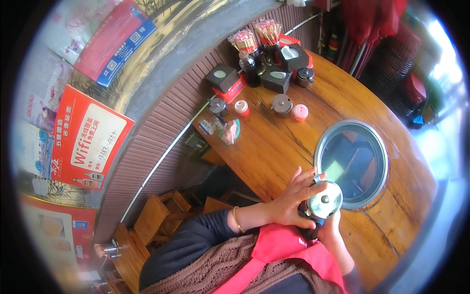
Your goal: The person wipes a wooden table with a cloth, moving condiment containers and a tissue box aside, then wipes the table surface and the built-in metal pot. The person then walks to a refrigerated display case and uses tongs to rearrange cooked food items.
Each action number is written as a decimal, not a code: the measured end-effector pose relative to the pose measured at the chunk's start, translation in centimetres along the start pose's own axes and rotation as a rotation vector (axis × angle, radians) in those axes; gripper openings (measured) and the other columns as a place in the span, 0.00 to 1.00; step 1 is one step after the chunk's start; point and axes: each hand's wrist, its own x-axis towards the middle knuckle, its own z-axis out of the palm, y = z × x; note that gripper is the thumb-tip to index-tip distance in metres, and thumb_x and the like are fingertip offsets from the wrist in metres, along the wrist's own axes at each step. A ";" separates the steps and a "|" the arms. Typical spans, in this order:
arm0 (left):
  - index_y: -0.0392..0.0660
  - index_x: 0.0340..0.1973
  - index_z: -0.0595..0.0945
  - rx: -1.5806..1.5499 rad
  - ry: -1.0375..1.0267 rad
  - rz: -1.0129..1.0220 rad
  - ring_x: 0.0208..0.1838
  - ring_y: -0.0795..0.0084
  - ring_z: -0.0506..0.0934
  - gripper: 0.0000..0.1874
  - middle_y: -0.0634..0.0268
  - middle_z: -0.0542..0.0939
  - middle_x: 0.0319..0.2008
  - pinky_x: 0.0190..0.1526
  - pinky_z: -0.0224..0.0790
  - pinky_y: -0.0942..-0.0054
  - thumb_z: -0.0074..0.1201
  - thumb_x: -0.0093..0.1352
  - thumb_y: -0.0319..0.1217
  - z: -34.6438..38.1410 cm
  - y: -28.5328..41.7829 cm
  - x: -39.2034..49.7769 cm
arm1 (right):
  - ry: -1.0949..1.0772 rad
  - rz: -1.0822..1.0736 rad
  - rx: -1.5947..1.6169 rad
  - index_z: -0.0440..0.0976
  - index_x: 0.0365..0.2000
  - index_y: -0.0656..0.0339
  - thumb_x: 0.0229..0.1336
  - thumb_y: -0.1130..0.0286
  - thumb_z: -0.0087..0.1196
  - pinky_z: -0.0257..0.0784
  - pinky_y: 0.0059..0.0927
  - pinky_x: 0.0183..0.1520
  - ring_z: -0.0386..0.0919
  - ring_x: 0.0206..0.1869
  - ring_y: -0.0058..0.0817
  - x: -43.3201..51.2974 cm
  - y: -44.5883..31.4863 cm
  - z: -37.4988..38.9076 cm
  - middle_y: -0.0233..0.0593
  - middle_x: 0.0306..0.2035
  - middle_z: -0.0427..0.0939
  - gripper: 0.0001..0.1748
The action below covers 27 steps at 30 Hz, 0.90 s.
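Note:
A small condiment jar with a shiny metal lid and a round knob (325, 201) is held close to my chest, above the table's front edge. My left hand (298, 200) grips its left side, with fingers spread over the far side and the thumb on the near side. My right hand (329, 225) holds it from below right, and most of those fingers are hidden by the jar. A bit of blue material (320, 222) shows between the jar and the right hand. Just beyond lies a round metal-rimmed glass panel (351, 126) on the wooden table (271, 147).
By the wall stand tissue boxes (276, 78), a dark sauce bottle (249, 70), chopstick holders (271, 51), lidded jars (282, 104) and red-and-white shakers (300, 112). A crumpled pink-and-green cloth (230, 132) lies near the left edge. Wooden stools (154, 217) stand at lower left.

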 end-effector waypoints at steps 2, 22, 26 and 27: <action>0.53 0.76 0.65 -0.194 0.042 -0.087 0.78 0.45 0.58 0.56 0.42 0.60 0.75 0.75 0.48 0.46 0.80 0.54 0.47 -0.2 -1.7 -0.4 | -0.019 0.019 -0.022 0.71 0.61 0.59 0.78 0.43 0.38 0.76 0.41 0.61 0.78 0.58 0.36 1.3 -0.3 1.5 0.40 0.57 0.78 0.31; 0.36 0.74 0.54 -0.450 1.130 -0.721 0.71 0.58 0.67 0.56 0.49 0.63 0.70 0.73 0.59 0.60 0.75 0.58 0.26 -11.6 -36.4 10.5 | -0.063 0.001 -0.306 0.76 0.48 0.65 0.70 0.66 0.55 0.81 0.33 0.46 0.83 0.39 0.29 9.3 -4.2 10.5 0.38 0.40 0.83 0.14; 0.34 0.75 0.50 0.061 1.121 -0.811 0.74 0.59 0.64 0.58 0.49 0.61 0.72 0.75 0.54 0.61 0.75 0.58 0.24 -10.2 -42.0 8.8 | 0.012 -0.046 -0.351 0.76 0.48 0.66 0.69 0.68 0.54 0.80 0.33 0.47 0.82 0.40 0.29 10.3 -3.7 9.5 0.39 0.40 0.83 0.13; 0.33 0.76 0.48 0.094 1.090 -0.788 0.75 0.58 0.62 0.59 0.48 0.59 0.73 0.76 0.52 0.61 0.74 0.58 0.24 -10.1 -42.6 8.5 | 0.034 -0.061 -0.370 0.76 0.48 0.66 0.69 0.68 0.54 0.80 0.34 0.47 0.82 0.40 0.29 10.7 -3.4 9.1 0.40 0.40 0.83 0.13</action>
